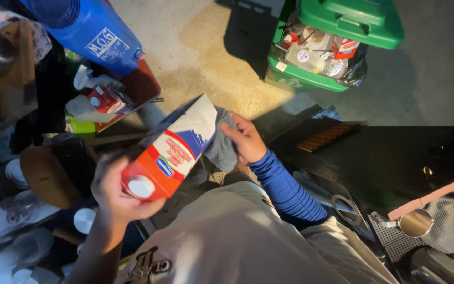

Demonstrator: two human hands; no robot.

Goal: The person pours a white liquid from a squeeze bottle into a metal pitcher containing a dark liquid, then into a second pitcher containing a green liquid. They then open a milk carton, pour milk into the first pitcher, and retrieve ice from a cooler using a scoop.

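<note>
My left hand (114, 192) grips the capped end of a red, white and blue drink carton (172, 150), held slanted in front of my chest with its white round cap facing me. My right hand (245, 139) presses a grey cloth (222, 144) against the carton's far, upper end. A blue ribbed sleeve covers my right forearm.
A green bin (337, 31) with its lid ajar, full of packaging, stands on the concrete floor at upper right. A blue container (90, 29) and a crate of cartons (101, 100) sit at upper left. Scissors (345, 205) and a dark counter lie to the right.
</note>
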